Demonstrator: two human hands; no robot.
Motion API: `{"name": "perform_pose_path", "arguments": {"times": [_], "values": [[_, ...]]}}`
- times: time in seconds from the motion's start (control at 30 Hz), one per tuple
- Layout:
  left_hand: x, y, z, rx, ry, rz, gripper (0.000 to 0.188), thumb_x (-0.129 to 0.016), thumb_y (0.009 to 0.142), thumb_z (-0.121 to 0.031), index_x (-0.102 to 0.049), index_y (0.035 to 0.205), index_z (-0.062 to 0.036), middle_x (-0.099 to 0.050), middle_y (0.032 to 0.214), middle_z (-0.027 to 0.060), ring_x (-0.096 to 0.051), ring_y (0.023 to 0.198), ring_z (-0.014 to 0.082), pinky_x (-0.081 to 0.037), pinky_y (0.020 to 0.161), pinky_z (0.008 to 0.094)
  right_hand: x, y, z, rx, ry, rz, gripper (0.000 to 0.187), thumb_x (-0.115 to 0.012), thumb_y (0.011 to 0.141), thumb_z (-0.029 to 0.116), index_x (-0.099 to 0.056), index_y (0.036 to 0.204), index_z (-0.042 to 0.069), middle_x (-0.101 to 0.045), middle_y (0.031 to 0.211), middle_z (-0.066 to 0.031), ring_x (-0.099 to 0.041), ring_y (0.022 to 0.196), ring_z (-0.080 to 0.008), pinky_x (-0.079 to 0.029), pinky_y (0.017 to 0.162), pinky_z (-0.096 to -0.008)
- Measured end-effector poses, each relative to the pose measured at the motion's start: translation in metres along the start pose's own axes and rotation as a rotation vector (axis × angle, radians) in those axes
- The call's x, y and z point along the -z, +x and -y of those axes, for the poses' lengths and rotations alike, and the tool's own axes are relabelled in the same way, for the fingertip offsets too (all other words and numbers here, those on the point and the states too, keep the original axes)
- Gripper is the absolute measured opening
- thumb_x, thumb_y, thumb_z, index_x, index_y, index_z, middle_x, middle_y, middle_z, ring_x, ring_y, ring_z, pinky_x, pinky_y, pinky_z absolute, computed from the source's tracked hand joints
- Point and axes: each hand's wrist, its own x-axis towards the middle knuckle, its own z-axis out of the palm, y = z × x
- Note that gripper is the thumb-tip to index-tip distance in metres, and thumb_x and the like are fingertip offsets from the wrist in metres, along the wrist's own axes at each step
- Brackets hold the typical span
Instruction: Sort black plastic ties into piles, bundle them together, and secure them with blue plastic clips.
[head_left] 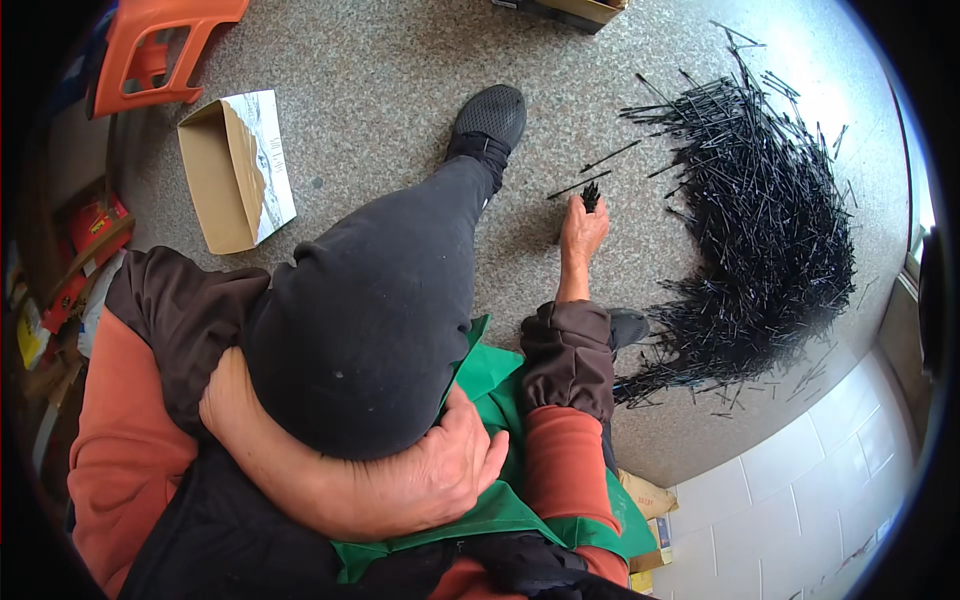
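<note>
Black thin sticks lie in a big loose pile (760,230) on the speckled floor (380,90), to the right of our raised knee (370,310). Our right hand (580,232) reaches down between knee and pile, fingers closed around a small bundle of sticks (591,195) held upright, tips fanned above the fist. Our left hand (440,470) wraps the near side of the knee, fingers curled against the trouser cloth, holding nothing else.

Judgement: the bundle handles best if the grip stays snug low on the sticks, ends kept level, so none slide out.

Two stray sticks (595,170) lie just beyond the bundle. Open floor sits between knee and pile. An open cardboard box (235,170) lies well left of the knee, an orange stool (160,50) beyond it. White tiles (830,490) border the floor near the pile.
</note>
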Motion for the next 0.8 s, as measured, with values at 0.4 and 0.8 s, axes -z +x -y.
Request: {"name": "perform_pose_path", "arguments": {"times": [0.4, 0.8], "values": [[-0.004, -0.005, 0.010, -0.020, 0.069, -0.091, 0.042, -0.040, 0.077, -0.025, -0.055, 0.106, 0.0013, -0.054, 0.060, 0.0069, -0.053, 0.055, 0.0203, -0.045, 0.057, 0.0394, 0.018, 0.031, 0.003, 0.622, -0.584, 0.275, 0.023, -0.062, 0.066, 0.023, -0.050, 0.079, 0.009, -0.060, 0.072, -0.0156, -0.058, 0.067, -0.0353, -0.045, 0.059, -0.0457], [-0.013, -0.013, 0.009, 0.081, 0.010, -0.120, 0.041, -0.041, 0.078, -0.024, -0.056, 0.110, -0.0026, -0.059, 0.077, 0.0239, -0.057, 0.071, 0.0301, -0.045, 0.073, 0.0459, 0.022, 0.080, 0.030, 0.659, -0.696, 0.245, 0.020, -0.058, 0.068, 0.023, -0.051, 0.077, 0.006, -0.059, 0.067, -0.0190, -0.059, 0.065, -0.0370, -0.046, 0.059, -0.0467]]}}
